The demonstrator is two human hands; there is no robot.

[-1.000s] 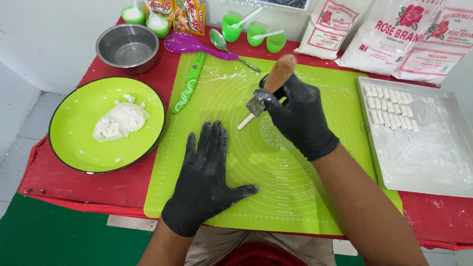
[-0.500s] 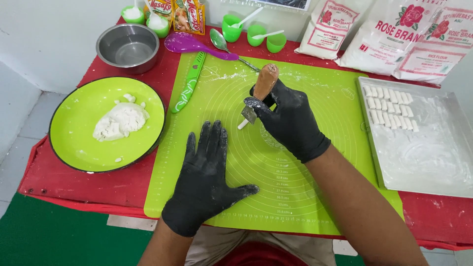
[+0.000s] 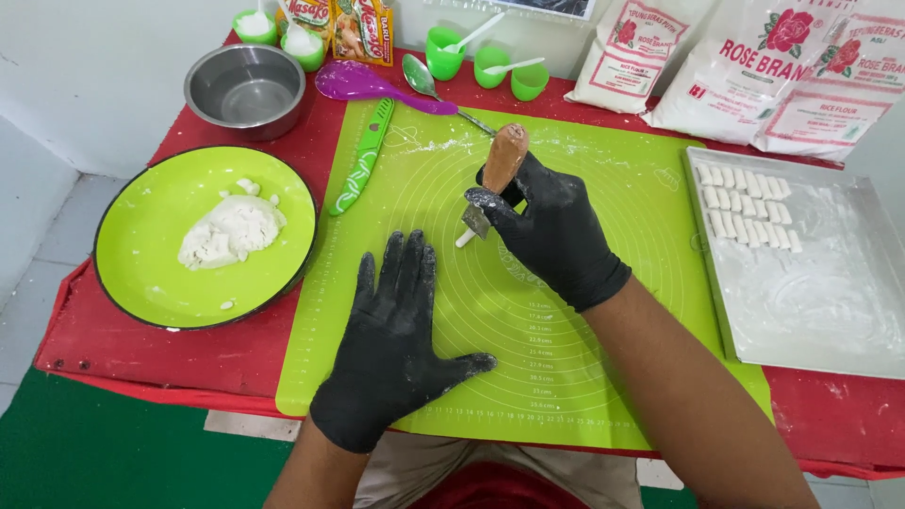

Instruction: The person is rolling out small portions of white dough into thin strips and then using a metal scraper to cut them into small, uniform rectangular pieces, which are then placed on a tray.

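Note:
My left hand [image 3: 396, 339], in a black glove dusted with flour, lies flat with fingers spread on the green silicone mat [image 3: 603, 217]. My right hand [image 3: 551, 226], also gloved, grips a wooden-handled cutter [image 3: 501, 160] held upright, its small metal blade down over the mat. A short white dough strip [image 3: 464, 238] lies on the mat just below the blade, between the two hands.
A lime plate [image 3: 151, 273] with a lump of white dough [image 3: 231, 231] sits at left. A steel bowl [image 3: 245, 87], purple spoon [image 3: 363, 83], green knife [image 3: 363, 155] and small green cups stand behind. A floured metal tray [image 3: 820, 302] with several cut dough pieces [image 3: 749, 217] lies right, flour bags behind.
My right hand has moved left with the cutter and tipped its handle more upright, bringing the blade down close to the dough strip. My left hand has stayed flat.

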